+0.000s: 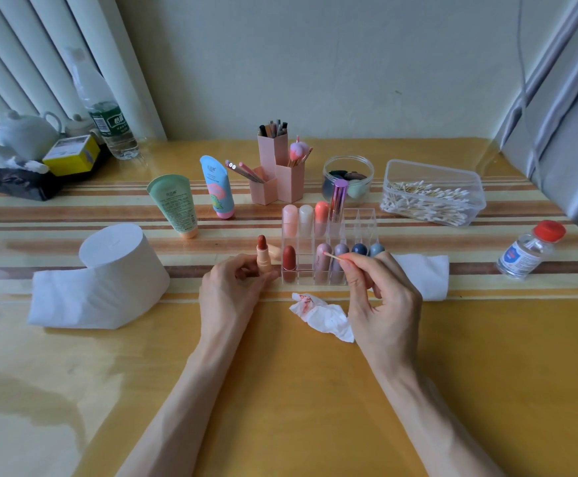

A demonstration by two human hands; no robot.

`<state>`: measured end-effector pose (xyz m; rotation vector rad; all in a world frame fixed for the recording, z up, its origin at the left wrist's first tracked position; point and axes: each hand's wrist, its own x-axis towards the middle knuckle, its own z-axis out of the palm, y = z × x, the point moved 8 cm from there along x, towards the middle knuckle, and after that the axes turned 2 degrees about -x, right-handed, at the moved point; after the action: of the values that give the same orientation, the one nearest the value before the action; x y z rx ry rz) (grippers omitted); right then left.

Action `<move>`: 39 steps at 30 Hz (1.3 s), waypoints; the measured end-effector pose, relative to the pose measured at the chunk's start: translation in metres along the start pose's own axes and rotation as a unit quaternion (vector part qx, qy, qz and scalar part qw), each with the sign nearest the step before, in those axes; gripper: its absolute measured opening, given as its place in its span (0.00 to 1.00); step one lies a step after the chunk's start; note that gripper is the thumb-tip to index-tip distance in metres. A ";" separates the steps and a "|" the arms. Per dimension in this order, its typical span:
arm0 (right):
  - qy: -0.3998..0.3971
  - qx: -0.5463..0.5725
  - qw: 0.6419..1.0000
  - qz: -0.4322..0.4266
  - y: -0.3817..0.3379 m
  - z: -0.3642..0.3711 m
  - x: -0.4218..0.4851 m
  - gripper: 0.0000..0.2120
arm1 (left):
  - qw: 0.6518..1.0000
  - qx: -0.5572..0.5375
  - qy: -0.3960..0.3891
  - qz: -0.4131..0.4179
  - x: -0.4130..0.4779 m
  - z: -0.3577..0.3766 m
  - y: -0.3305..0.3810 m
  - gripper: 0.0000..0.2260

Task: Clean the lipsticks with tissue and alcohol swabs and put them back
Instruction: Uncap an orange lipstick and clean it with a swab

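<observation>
Lipstick (263, 258) uncapped, gripped in our left hand (232, 287) beside the organizer (329, 232), we count nine more inside, right hand (380, 297) pinching one swab (337, 257), stained tissue (318, 313) between our hands, two tubes (177, 204) behind

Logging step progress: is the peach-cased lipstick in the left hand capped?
No, the peach-cased lipstick held by the left hand shows its bare reddish-brown bullet.

Nine lipsticks (289, 261) stand in the clear organizer (363, 222); one open lipstick (263, 258) is left of it, two tubes (174, 204) behind-left.
</observation>
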<state>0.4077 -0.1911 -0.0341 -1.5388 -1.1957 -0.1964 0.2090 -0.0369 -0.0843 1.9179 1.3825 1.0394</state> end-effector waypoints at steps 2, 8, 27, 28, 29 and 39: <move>-0.001 -0.003 1.000 0.004 0.000 0.000 0.000 0.05 | 1.000 -0.007 0.000 0.001 0.000 0.000 0.002 0.08; -0.002 -0.007 1.000 0.006 0.003 0.002 -0.001 0.05 | 1.000 0.005 -0.007 0.017 -0.001 0.001 0.006 0.07; 0.015 -0.002 1.000 0.008 0.003 -0.001 0.000 0.06 | 0.991 0.031 -0.126 0.039 0.012 -0.017 -0.013 0.29; 0.016 -0.002 1.000 0.009 0.003 -0.002 0.000 0.06 | 0.988 0.052 -0.130 0.064 0.017 -0.017 -0.011 0.30; 0.017 -0.003 1.000 0.011 0.003 -0.002 0.000 0.06 | 0.984 0.066 -0.136 0.091 0.021 -0.014 -0.009 0.32; 0.010 0.004 1.000 0.017 0.005 -0.001 0.001 0.07 | 0.965 0.058 -0.171 0.192 0.049 0.017 0.001 0.21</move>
<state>0.4122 -0.1911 -0.0362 -1.5469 -1.1527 -0.1833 0.2322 0.0094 -0.0795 2.3806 0.9169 0.7515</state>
